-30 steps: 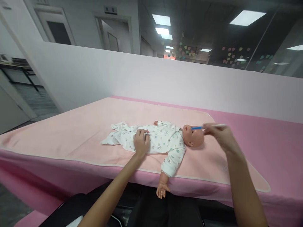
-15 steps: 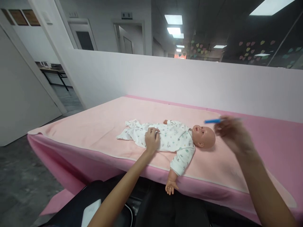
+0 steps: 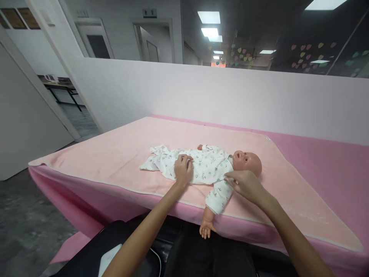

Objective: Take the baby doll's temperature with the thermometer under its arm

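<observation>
A baby doll (image 3: pixel 201 165) in a white printed outfit lies on its back, its bald head (image 3: pixel 250 162) to the right. My left hand (image 3: pixel 183 169) rests on the lower body, fingers apart and slightly bent over the cloth. Over the near shoulder is my right hand (image 3: pixel 245 184), its fingers drawn together in a pinch at the top of the sleeve (image 3: pixel 219 195). What they hold, if anything, is hidden. The doll's near arm hangs toward me, its hand (image 3: pixel 206 227) past the edge of the bed.
A peach blanket (image 3: pixel 115 154) covers the pink sheet (image 3: pixel 325 165) on the bed. Behind stands a low white wall (image 3: pixel 230 96) with glass above. Black chair parts and a white object (image 3: pixel 108 258) are below the near edge.
My right hand has moved left and down from beside the doll's head to its near shoulder. The blue stick-like thing it held is out of sight. My left hand stays put.
</observation>
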The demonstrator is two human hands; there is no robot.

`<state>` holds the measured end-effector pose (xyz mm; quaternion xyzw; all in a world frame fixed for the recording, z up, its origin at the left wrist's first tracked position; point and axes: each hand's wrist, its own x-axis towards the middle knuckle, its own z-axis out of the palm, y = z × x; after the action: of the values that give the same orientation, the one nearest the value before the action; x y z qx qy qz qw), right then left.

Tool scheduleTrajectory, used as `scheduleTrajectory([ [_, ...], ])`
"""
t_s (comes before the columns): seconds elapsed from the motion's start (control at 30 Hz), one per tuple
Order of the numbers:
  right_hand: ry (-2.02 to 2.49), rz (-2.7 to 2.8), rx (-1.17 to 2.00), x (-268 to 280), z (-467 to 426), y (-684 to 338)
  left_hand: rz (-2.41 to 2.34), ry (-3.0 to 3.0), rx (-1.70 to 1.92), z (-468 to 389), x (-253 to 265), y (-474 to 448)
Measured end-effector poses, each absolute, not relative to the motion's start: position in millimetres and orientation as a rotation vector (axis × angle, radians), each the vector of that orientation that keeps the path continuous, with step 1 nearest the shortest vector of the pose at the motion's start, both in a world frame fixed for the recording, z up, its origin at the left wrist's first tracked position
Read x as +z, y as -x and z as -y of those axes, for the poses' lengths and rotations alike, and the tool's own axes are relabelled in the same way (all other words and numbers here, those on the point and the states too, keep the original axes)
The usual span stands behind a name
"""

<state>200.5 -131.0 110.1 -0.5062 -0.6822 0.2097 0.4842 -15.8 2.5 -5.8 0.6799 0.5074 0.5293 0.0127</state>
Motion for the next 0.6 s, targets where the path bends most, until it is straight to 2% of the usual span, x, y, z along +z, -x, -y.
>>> scheduleTrajectory([
  [0.2, 1.055, 1.449, 0.338, 128, 122, -201, -1.588, -2.131, 1.651, -2, -6, 16],
  [0.37, 1.124, 1.692, 0.205, 111, 119, -188, -1.582, -2.129, 1.641, -2, -7, 16],
  [0.47, 1.077, 1.560, 0.087, 106, 121, -199, -1.587, -2.109, 1.631, -3, -7, 16],
  [0.53, 0.980, 1.254, 0.157, 103, 123, -209, -1.583, -2.101, 1.634, -3, -7, 16],
  [0.6, 0.910, 0.981, 0.484, 97, 123, -212, -1.574, -2.101, 1.640, -3, -8, 16],
])
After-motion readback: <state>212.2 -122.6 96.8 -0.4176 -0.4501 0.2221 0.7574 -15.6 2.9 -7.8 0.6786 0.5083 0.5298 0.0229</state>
